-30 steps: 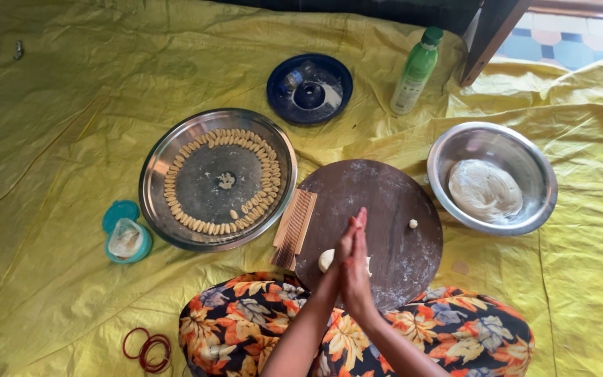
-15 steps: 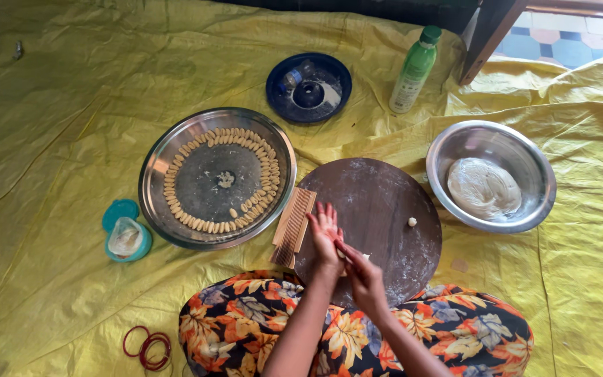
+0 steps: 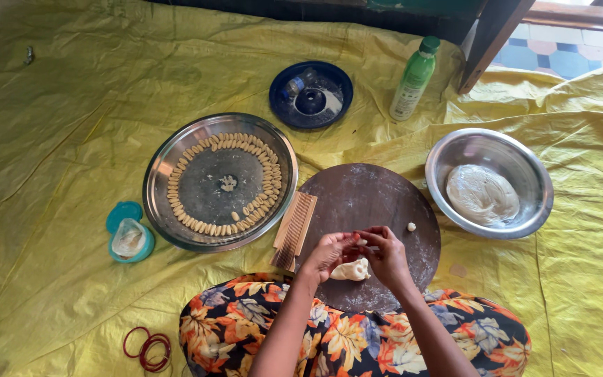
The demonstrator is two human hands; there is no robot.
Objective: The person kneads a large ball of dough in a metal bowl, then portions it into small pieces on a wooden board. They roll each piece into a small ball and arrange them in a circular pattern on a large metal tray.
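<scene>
A small bit of dough (image 3: 362, 242) is pinched between the fingertips of the left hand (image 3: 331, 253) and the right hand (image 3: 385, 253), which are brought together over the near part of the round wooden board (image 3: 371, 202). A larger dough lump (image 3: 351, 270) is seen just below the hands, lying on the board. A tiny dough ball (image 3: 411, 226) is left on the board, near the right hand. A ridged wooden paddle (image 3: 294, 229) is laid against the board's left edge. Further left, a steel tray (image 3: 169, 171) is ringed with small shaped dough pieces (image 3: 271, 183). To the right, a mass of dough (image 3: 481, 193) is held in a steel bowl (image 3: 525, 167). A green bottle (image 3: 414, 78) and a blue plate (image 3: 278, 96) are placed beyond, all on a yellow sheet (image 3: 64, 126).
</scene>
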